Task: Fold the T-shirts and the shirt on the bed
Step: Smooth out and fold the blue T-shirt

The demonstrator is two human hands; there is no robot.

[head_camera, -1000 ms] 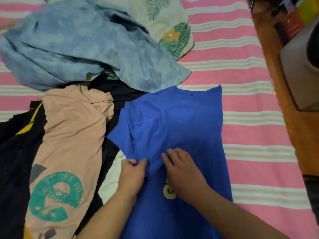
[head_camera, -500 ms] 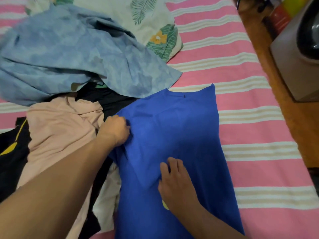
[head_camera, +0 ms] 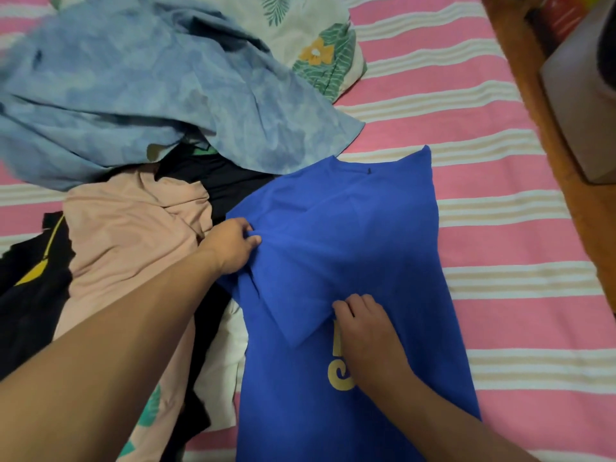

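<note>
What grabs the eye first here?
The bright blue T-shirt spread on the pink striped bed, centre frame. The left hand pinches its folded-in sleeve edge while the right hand rests at the sleeve's tip. Upper left, a light blue shirt tops a heap of unfolded clothes.
</note>
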